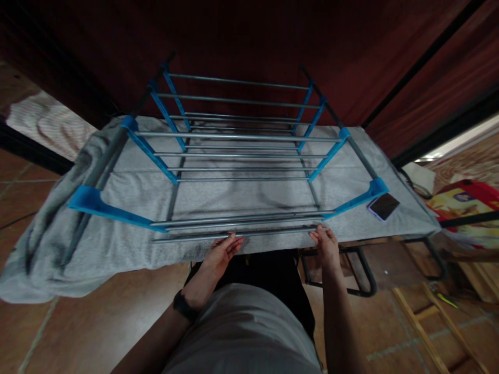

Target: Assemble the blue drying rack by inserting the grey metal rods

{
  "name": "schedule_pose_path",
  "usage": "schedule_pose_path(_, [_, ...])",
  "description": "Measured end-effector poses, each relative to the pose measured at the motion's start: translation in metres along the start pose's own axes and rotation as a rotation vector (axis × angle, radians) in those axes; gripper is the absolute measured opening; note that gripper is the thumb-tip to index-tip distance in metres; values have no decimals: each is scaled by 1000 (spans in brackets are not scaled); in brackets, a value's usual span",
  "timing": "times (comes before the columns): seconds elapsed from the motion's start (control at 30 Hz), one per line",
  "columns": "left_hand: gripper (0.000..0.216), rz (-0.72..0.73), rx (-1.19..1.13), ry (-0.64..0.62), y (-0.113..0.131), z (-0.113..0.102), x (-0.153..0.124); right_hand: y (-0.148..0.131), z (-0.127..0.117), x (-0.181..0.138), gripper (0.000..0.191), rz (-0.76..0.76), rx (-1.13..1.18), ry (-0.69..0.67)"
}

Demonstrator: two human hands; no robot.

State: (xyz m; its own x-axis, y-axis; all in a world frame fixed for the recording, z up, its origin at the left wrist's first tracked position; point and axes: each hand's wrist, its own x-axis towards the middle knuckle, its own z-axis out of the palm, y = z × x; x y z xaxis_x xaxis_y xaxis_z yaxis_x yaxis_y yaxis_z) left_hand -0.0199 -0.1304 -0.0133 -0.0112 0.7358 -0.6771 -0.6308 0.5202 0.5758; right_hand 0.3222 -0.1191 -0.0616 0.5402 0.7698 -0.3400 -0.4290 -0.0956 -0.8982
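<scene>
A grey metal rack with blue plastic brackets (111,210) stands on a cloth-covered table. Thin rods span its brackets in several tiers. Along the table's near edge, a loose-looking metal rod (187,238) lies in front of the lowest front rods of the rack. My left hand (218,255) pinches this rod near its middle, thumb and fingers closed about it. At the rod's right end, my right hand (326,243) grips it between thumb and fingertips, just below the right front bracket (353,201). Whether the rod's right end touches the bracket, I cannot tell.
Grey cloth (128,189) covers the table and hangs over its left side. A phone (384,206) lies at the right. Beyond are a dark red curtain-like wall (241,36), a red and yellow bag (463,208), a black metal frame (364,270) and a wooden ladder-like frame (429,314) on the tiled floor.
</scene>
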Motion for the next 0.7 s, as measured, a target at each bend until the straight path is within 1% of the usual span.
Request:
schedule_pose_path(0.3, [14, 7, -39, 3, -3, 5, 1, 1, 2, 2, 44, -10, -49, 15])
schedule_pose_path(0.47, [19, -14, -25, -53, -6, 9, 0, 1, 2, 1, 45, -11, -55, 13])
schedule_pose_path(0.53, [21, -23, -18, -66, -9, 11, -2, 1, 2, 0, 43, -13, -62, -3])
schedule_pose_path(0.7, [19, -30, -11, -36, -15, 15, -2, -3, 0, -5, 43, 6, -31, -73])
